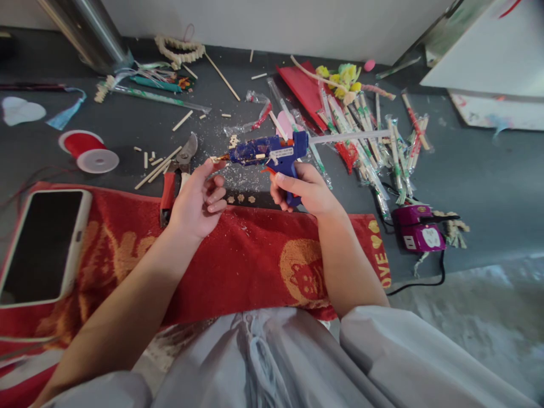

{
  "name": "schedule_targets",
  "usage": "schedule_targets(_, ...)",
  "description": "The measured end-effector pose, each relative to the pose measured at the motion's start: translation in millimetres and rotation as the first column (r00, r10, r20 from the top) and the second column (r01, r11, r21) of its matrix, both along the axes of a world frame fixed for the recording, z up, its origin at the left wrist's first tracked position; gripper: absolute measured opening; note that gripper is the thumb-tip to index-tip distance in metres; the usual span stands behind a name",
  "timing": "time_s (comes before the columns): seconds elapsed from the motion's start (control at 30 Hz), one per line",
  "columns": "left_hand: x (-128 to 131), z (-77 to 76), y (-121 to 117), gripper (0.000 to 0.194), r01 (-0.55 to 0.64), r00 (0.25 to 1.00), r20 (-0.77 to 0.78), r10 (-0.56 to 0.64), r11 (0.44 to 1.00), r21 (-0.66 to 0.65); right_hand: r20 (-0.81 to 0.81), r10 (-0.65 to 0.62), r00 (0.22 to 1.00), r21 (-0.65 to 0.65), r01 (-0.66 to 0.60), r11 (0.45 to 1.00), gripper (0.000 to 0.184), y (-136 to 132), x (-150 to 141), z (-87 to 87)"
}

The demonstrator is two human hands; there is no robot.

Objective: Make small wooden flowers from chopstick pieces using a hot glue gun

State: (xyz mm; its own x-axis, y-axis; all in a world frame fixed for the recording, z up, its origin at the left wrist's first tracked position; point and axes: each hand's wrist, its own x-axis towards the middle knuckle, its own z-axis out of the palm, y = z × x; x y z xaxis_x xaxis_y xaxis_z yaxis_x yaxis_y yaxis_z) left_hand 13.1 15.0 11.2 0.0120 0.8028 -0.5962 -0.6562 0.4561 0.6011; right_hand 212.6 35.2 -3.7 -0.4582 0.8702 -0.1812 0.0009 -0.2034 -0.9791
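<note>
My right hand (304, 191) is wrapped round the handle of a blue glue gun (272, 153), whose nozzle points left. A clear glue stick (352, 136) sticks out of the gun's back to the right. My left hand (199, 199) pinches a small pale wooden piece (215, 160) right at the nozzle tip. Both hands hover above the far edge of a red and gold towel (238, 260) that lies over my lap.
Red-handled pruning shears (174, 175) lie left of my left hand among cut wood bits. A white phone (42, 243) rests on the towel at the left. A red ribbon spool (87, 150), wrapped chopsticks (369, 147), a purple plug adapter (419, 229) and a metal pole (91, 34) surround the dark floor.
</note>
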Motion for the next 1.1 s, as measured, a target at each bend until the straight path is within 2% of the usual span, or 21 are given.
schedule_targets(0.4, 0.1, 0.3, 0.6, 0.023, -0.003, 1.000, 0.000, 0.003, 1.000, 0.001, -0.014, 0.011, 1.000, 0.028, -0.010, 1.000, 0.041, 0.4, 2.0, -1.2)
schedule_targets(0.57, -0.7, -0.6, 0.2, 0.016, 0.001, 1.000, 0.007, -0.002, 1.000, 0.007, -0.031, 0.011, 0.999, 0.038, -0.010, 0.999, 0.039, -0.3, 3.1, -2.6)
schedule_targets(0.73, -0.8, -1.6, -0.5, 0.024, 0.013, 1.000, 0.011, -0.014, 0.999, 0.037, -0.020, 0.014, 1.000, 0.021, -0.014, 1.000, 0.041, -0.2, 2.3, -2.8)
schedule_targets(0.9, -0.5, -1.3, -0.2, 0.015, 0.001, 1.000, 0.007, -0.001, 1.000, 0.008, -0.014, 0.016, 1.000, 0.019, -0.015, 1.000, 0.039, 0.5, 3.5, -2.1)
schedule_targets(1.1, -0.8, -1.3, 0.2, 0.016, 0.005, 1.000, 0.012, -0.005, 1.000, 0.006, -0.028, 0.002, 1.000, 0.020, -0.001, 1.000, 0.036, -0.2, 4.9, -1.6)
